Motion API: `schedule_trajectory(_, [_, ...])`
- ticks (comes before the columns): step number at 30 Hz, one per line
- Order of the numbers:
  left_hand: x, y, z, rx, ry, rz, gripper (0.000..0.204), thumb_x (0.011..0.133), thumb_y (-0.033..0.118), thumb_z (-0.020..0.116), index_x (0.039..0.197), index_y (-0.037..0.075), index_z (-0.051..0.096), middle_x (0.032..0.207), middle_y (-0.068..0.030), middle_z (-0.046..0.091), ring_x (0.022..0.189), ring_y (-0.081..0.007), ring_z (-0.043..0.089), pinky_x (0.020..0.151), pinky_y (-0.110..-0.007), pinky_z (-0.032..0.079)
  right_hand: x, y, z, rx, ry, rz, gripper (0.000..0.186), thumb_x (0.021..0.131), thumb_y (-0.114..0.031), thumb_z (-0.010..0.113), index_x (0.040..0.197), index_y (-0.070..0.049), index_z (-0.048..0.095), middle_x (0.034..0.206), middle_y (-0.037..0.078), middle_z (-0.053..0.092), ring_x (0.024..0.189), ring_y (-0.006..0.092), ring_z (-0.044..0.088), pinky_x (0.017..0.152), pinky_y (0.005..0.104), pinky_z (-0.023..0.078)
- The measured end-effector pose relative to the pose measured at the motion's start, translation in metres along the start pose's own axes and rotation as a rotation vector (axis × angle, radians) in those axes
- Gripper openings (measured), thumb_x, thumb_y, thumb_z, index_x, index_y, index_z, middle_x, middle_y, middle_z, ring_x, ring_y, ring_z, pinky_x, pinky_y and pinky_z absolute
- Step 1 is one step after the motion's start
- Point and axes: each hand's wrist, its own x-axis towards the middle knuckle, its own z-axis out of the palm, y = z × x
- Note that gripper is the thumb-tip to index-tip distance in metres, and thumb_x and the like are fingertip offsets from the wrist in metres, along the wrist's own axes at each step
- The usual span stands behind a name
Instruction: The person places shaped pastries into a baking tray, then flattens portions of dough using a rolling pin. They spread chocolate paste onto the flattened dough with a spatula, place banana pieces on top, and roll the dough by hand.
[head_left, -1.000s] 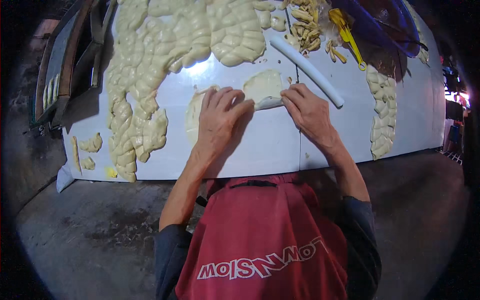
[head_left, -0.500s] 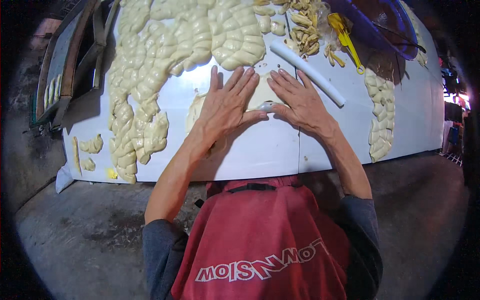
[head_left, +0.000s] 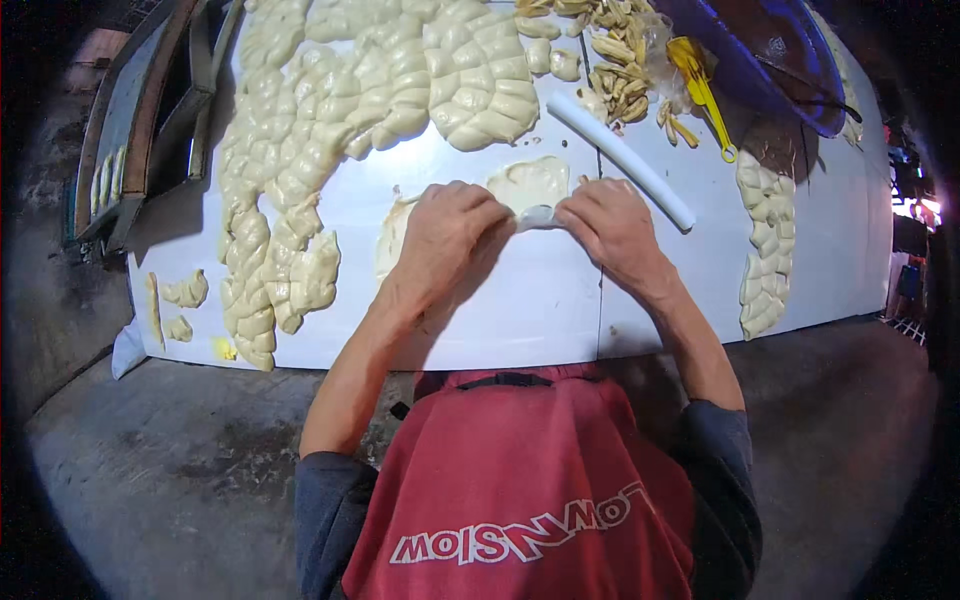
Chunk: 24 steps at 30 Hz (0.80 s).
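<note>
A thin, flattened piece of pale dough (head_left: 530, 182) lies on the white table, its near edge lifted or folded over between my hands. My left hand (head_left: 447, 232) is closed with curled fingers at the left end of that edge. At the other end, my right hand (head_left: 617, 232) pinches the dough, thumb toward the middle. A second flattened dough piece (head_left: 392, 238) shows partly beside my left hand, which covers some of it. Beyond my right hand a smooth white rod (head_left: 622, 160) lies slantwise on the table.
Many portioned dough lumps (head_left: 480, 85) spread over the far and left table, with another strip of dough (head_left: 766, 245) at right. Yellowish-brown strips (head_left: 620, 75), a yellow long-handled tool (head_left: 705, 95) and a purple basin (head_left: 825, 110) sit at far right. A wood-framed case (head_left: 150, 120) stands left.
My hands were spread flat with fingers stretched over the dough. Now they have drawn back toward me and the fingers have curled in at its near edge, uncovering the sheet.
</note>
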Motion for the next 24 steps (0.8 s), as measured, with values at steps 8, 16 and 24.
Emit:
schedule_trajectory(8, [0.0, 0.014, 0.004, 0.086, 0.054, 0.069, 0.023, 0.085, 0.018, 0.074, 0.107, 0.014, 0.072, 0.097, -0.0024, 0.067, 0.088, -0.0224, 0.064, 0.078, -0.04, 0.047, -0.006, -0.004, 0.003, -0.05, 0.084, -0.161, 0.026, 0.087, -0.024, 0.076, 0.108, -0.008, 0.072, 0.099, 0.007, 0.068, 0.091, 0.0253, 0.064, 0.078, 0.0413, 0.049])
schedule_trajectory(16, [0.002, 0.008, -0.005, 0.042, 0.151, -0.039, 0.024, 0.085, 0.016, 0.074, 0.108, 0.013, 0.072, 0.103, -0.0067, 0.068, 0.085, -0.0255, 0.065, 0.075, -0.04, 0.047, 0.003, 0.004, 0.002, -0.025, 0.08, -0.021, 0.033, 0.086, -0.027, 0.075, 0.115, -0.012, 0.071, 0.104, 0.006, 0.066, 0.096, 0.028, 0.064, 0.081, 0.0436, 0.048])
schedule_trajectory(24, [0.007, 0.011, 0.002, 0.149, 0.186, -0.081, 0.029, 0.08, 0.016, 0.08, 0.109, 0.019, 0.076, 0.101, -0.0044, 0.069, 0.084, -0.0229, 0.066, 0.072, -0.039, 0.048, 0.016, 0.005, -0.007, -0.014, 0.067, -0.025, 0.038, 0.088, -0.024, 0.075, 0.122, -0.008, 0.07, 0.114, 0.011, 0.066, 0.099, 0.0308, 0.063, 0.084, 0.0444, 0.049])
